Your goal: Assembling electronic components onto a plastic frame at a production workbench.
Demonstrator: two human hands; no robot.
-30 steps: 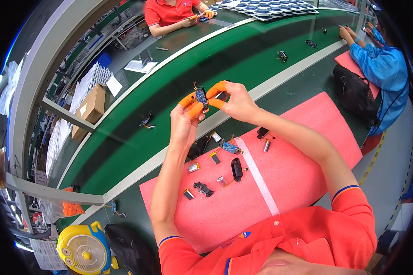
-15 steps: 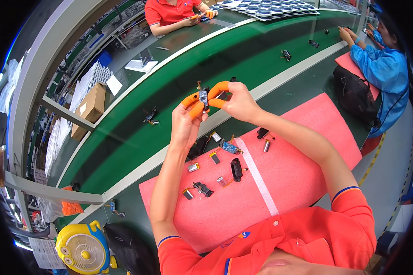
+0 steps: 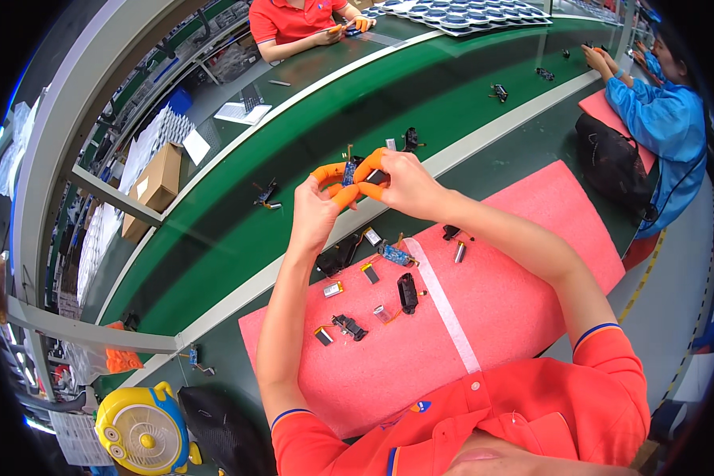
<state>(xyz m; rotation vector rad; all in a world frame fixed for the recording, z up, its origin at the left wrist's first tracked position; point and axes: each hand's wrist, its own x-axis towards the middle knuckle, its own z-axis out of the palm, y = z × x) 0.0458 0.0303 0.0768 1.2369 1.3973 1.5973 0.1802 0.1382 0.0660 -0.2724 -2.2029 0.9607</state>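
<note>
Above the green belt, both hands meet at a small blue circuit board with dark parts (image 3: 348, 174). My left hand (image 3: 316, 208) pinches it between fingertips in orange finger cots. From the other side my right hand (image 3: 411, 186), also in orange cots, presses its fingertips against the board. Something dark shows between the right fingers, too covered to name. Below, on the pink foam mat (image 3: 531, 262), lie a blue circuit board (image 3: 395, 254), a black housing (image 3: 408, 293), another black part (image 3: 349, 327) and several small silver battery cells (image 3: 333, 289).
The green belt (image 3: 214, 230) carries loose wired assemblies, including one at left (image 3: 267, 195) and a black one (image 3: 410, 140) just beyond my right hand. A yellow toy-shaped fan (image 3: 143, 432) stands lower left. Co-workers sit across the belt (image 3: 297, 28) and at right (image 3: 658, 111).
My right fingertips have closed in on the board, covering more of it. Assemblies on the belt have shifted right, and a black one has come out from behind my right hand.
</note>
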